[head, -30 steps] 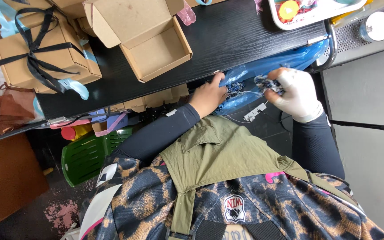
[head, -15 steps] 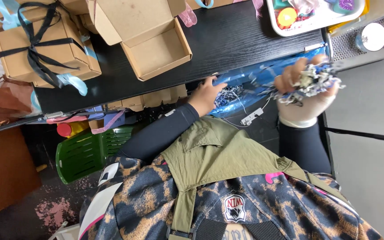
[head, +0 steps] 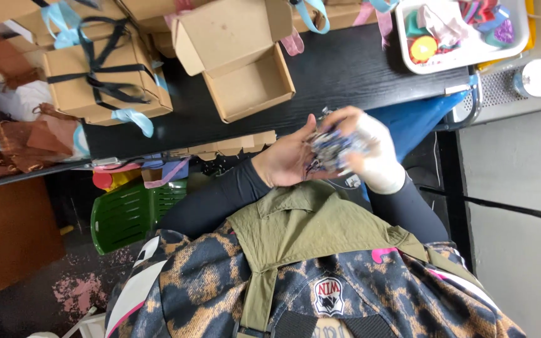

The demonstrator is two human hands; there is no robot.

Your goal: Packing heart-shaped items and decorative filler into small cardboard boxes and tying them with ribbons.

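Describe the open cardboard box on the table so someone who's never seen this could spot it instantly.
Start at the black table across the top of the view. Near its middle, just beyond the hands, sits the open box, plain brown cardboard with its lid flap tilted back and nothing visible inside. The ribboned box to its left is closed and tied with dark ribbon; this one is open and untied.

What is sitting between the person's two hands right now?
In the head view, a small blurred bundle of bluish, dark and pale bits sits between the left hand and the white-wrapped right hand, both touching it. What it is can't be told.
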